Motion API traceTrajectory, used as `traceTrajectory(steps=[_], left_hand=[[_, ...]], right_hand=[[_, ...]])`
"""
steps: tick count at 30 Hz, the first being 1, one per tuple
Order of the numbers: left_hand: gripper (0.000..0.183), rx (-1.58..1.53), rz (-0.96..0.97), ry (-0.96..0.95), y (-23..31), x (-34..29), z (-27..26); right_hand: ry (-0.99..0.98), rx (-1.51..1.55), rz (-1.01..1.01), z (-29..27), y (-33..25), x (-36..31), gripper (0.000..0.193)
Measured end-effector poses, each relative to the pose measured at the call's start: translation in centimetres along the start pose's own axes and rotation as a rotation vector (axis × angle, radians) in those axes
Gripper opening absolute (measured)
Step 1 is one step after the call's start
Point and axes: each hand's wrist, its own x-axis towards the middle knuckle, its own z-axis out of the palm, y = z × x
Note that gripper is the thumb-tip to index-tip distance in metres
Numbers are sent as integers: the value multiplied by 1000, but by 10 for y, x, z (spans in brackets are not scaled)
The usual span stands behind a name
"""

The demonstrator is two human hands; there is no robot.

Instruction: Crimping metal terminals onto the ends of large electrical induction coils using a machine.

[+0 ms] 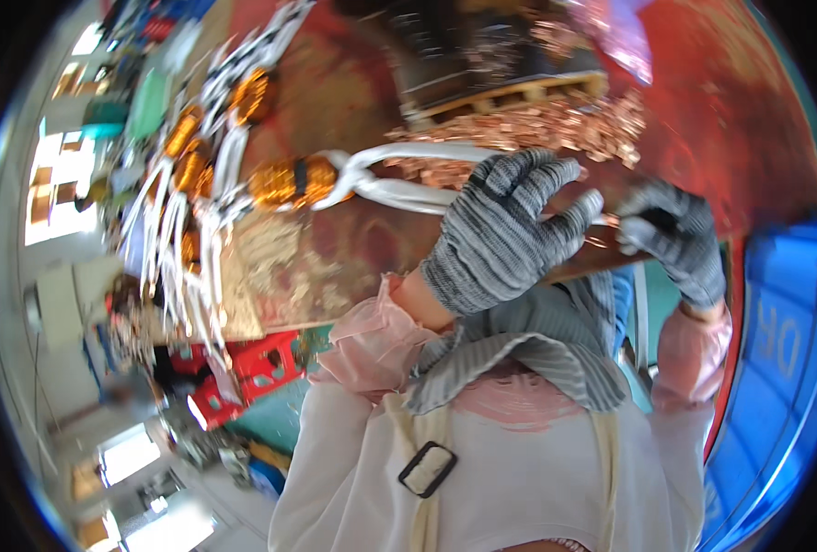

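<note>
My left hand (pixel 508 237), in a grey striped knit glove, is closed over the white sleeved leads (pixel 404 193) of a copper wire coil (pixel 293 182). The coil lies on its side, bound with a dark band around its middle. A lead end (pixel 604 221) shows between my hands. My right hand (pixel 673 237), gloved alike and slightly blurred, has its fingers curled together close to that end. A thin copper-coloured bit (pixel 596 242) is beside its fingertips. Whatever those fingers pinch is too small and hidden to name.
Many small copper pieces (pixel 528 127) are heaped behind my hands, before a dark box on a wooden base (pixel 510 95). Several more coils (pixel 193 168) with white leads lie at the left. A blue bin (pixel 776 340) stands right, and a red stool (pixel 252 375) sits below the table's left edge.
</note>
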Motion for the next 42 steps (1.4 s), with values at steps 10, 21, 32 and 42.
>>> traceTrajectory(steps=[10, 21, 32, 42], left_hand=[[57, 252, -523, -22, -139, -126, -115], [46, -184, -795, 683, -79, -158, -137], [58, 20, -1093, 378, -166, -211, -129], [56, 27, -982, 472, -188, -203, -111]], right_hand=[[35, 90, 30, 0, 12, 7, 17], [-21, 80, -163, 0, -27, -14, 13], [-140, -59, -219, 54, -29, 69, 10], [-161, -24, -231, 40, -15, 102, 12]])
